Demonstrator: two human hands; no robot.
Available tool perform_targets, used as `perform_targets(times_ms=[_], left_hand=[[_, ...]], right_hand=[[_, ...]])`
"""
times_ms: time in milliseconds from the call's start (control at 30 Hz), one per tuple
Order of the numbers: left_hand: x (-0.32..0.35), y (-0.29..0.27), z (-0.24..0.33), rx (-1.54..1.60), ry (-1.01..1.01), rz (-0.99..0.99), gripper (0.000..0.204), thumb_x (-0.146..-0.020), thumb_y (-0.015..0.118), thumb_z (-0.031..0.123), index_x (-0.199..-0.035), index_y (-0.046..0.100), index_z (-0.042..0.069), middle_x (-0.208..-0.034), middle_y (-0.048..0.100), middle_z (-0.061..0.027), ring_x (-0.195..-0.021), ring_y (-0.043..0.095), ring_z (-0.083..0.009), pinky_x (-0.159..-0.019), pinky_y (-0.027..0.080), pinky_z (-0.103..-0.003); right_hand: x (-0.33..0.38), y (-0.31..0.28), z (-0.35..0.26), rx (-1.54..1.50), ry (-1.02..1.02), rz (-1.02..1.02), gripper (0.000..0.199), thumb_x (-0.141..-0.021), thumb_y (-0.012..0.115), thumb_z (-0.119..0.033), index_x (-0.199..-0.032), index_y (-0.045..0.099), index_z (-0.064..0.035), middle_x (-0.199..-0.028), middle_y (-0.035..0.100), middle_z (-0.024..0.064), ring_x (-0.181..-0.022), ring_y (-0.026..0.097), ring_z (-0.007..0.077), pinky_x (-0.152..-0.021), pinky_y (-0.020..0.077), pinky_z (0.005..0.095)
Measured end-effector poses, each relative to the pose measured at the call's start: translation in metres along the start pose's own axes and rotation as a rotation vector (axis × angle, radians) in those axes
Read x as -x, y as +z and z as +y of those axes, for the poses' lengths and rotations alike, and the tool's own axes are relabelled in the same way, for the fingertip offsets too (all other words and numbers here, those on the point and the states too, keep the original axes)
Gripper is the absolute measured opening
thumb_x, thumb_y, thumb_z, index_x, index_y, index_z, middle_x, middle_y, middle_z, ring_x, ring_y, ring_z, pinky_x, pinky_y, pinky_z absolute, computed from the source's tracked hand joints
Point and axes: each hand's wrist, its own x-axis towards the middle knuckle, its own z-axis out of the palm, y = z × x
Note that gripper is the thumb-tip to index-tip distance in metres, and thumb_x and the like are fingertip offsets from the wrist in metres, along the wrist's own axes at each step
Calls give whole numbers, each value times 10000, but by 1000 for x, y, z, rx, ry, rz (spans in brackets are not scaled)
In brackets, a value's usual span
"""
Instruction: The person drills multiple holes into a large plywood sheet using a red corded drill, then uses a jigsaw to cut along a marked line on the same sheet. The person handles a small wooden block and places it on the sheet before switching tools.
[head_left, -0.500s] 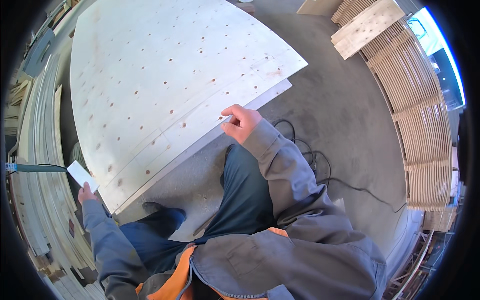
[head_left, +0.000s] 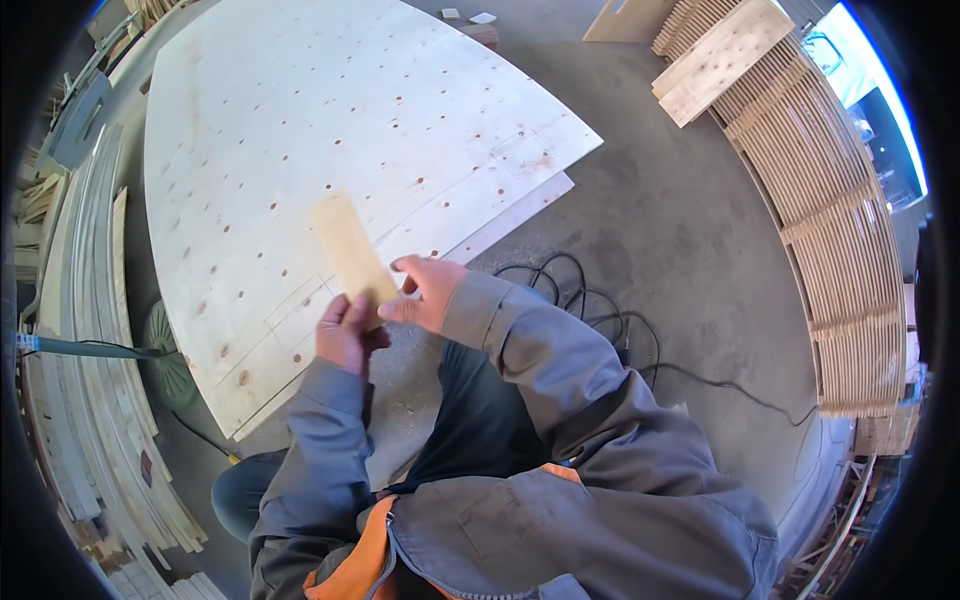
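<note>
Above the near edge of the large white board [head_left: 290, 110], a small flat rectangular strip [head_left: 348, 240], tan on the side I see, is held at a slant. Its exact material I cannot make out. My left hand [head_left: 343, 335] grips its lower end between thumb and fingers. From the other side, my right hand [head_left: 432, 290] has its fingers curled, thumb and forefinger at the strip's lower right edge. Dark knots dot the board's pale, plywood-like face, with pencil-like lines near the close edge. A second pale sheet [head_left: 515, 220] shows beneath it.
Black cables [head_left: 580, 290] lie looped on the grey floor to the right. Slatted wood stacks [head_left: 840, 250] stand at far right, with a pale plank [head_left: 725, 60] on top. Long boards [head_left: 90, 330] are piled at left, beside a greenish hose [head_left: 100, 348] and a round ribbed object [head_left: 165, 360].
My left hand has brought the strip from the board's left corner to the middle, and its visible face now looks tan, not white. My right hand has moved left and down to meet it.
</note>
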Motion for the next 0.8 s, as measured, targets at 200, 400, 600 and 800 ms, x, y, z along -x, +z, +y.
perform_targets(times_ms=[200,400,600,800], left_hand=[[-4,4,-8,41,-40,-147,336,-1058,604,309,-1245,626,30,-1000,709,-107,-731,702,-220,-614,597,-327],[12,-36,-3,-358,-125,4,456,-1078,527,293,-1455,493,39,-1355,623,-135,-877,744,-286,-657,615,-376],[48,-116,-74,-379,-401,167,380,-1045,559,199,-1381,569,23,-1253,693,-126,-804,743,-253,-644,614,-356],[40,-108,-128,-521,-466,36,390,-968,689,134,-1317,615,-22,-1083,733,-140,-782,734,-215,-674,605,-330]], right_hand=[[-13,5,2,-90,20,40,434,-918,735,-323,-1133,570,17,-1006,707,267,-963,686,454,-826,540,495],[-61,-23,24,7,-153,35,295,-865,743,-199,-1075,643,-18,-932,720,228,-908,691,426,-782,534,487],[-118,-11,78,298,-64,-253,327,-856,753,-221,-1139,690,-69,-1027,733,179,-1035,687,386,-911,538,487],[-146,-1,123,240,-72,-176,323,-869,706,-255,-1138,662,-81,-949,720,206,-956,689,413,-845,533,521]])
